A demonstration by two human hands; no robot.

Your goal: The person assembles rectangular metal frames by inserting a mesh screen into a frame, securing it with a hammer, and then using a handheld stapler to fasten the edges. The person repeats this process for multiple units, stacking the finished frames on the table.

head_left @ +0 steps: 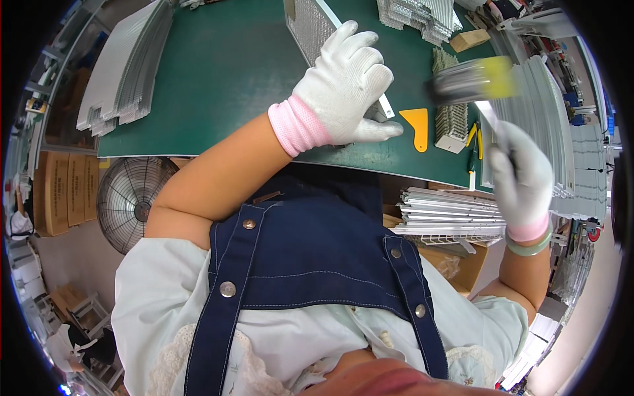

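My left hand [347,82], in a white glove with a pink cuff, grips a mesh panel [309,32] with a pale metal frame. The panel stands tilted on the green work table, and my palm hides much of it. My right hand [525,175], gloved too, is closed around the handle of a mallet [474,79] with a yellow and dark head. The mallet is raised over the table's right side, to the right of the panel and apart from it; its head is smeared by motion. A yellow scraper [417,129] lies just right of my left thumb.
Stacks of mesh panels stand at the far left [125,66] and right [545,125] of the table [218,86]. A row of small metal pieces [451,129], a wooden block [469,40] and yellow-handled cutters [477,140] lie near the mallet. A fan [140,204] is below left.
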